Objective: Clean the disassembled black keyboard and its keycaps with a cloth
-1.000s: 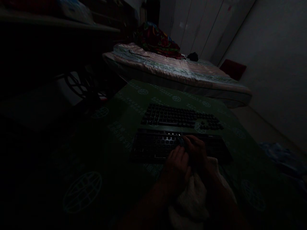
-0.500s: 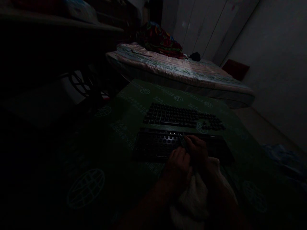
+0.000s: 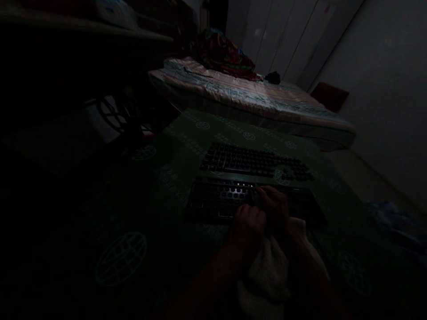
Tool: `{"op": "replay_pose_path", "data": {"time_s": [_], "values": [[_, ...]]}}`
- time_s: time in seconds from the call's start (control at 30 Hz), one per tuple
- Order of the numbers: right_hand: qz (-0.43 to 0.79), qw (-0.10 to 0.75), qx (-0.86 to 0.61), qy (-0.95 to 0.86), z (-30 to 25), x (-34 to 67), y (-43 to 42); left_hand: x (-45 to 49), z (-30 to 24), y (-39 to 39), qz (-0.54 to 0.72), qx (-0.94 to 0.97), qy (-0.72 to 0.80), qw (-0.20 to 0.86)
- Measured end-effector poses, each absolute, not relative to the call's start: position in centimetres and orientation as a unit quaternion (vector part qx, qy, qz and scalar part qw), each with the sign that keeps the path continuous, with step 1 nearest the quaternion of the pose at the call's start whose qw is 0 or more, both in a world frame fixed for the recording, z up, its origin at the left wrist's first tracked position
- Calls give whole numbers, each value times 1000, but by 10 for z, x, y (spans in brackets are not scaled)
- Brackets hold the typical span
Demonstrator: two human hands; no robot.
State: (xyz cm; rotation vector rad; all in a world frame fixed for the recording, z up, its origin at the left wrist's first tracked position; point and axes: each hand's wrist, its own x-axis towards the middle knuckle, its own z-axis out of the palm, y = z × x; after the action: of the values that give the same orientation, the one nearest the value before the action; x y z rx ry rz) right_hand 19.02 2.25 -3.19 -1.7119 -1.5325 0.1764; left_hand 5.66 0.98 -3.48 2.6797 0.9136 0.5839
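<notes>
A dark keyboard base (image 3: 208, 200) lies on the green-covered table, its upper middle lit by glare and its key positions apparently bare. My right hand (image 3: 275, 204) is closed, its fingertips pinched down against the base's upper middle with what looks like a bit of cloth. Just left and nearer me, my left hand (image 3: 250, 220) is curled closed at the base's front edge. A pale cloth (image 3: 268, 275) runs up between my forearms into the hands. Darkness hides the exact grip. Beyond the base, loose black keycaps (image 3: 243, 160) are laid out in keyboard order.
The green table cover (image 3: 173, 146) carries white globe prints. Past the table's far edge stands a bed (image 3: 267, 98) with a red patterned blanket (image 3: 223, 55). A dark stand with a spoked wheel (image 3: 111, 115) is on the left. A white wall (image 3: 393, 89) rises on the right.
Both hands stay at nearly the same spot on the base, the right fingertips shifting slightly. The greyish bit at the right fingertips shows less now. The whole view has moved a little.
</notes>
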Motion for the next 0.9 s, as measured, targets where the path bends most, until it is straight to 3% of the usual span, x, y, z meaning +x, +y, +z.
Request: {"op": "replay_pose_path", "data": {"time_s": [0.33,0.9], "values": [[37,351,-656,-667,-33,193,10,54,-28,6,200,919,325,96],[121,425,-670,-596,-38,193,17,50,-28,0,235,908,330,106]]}}
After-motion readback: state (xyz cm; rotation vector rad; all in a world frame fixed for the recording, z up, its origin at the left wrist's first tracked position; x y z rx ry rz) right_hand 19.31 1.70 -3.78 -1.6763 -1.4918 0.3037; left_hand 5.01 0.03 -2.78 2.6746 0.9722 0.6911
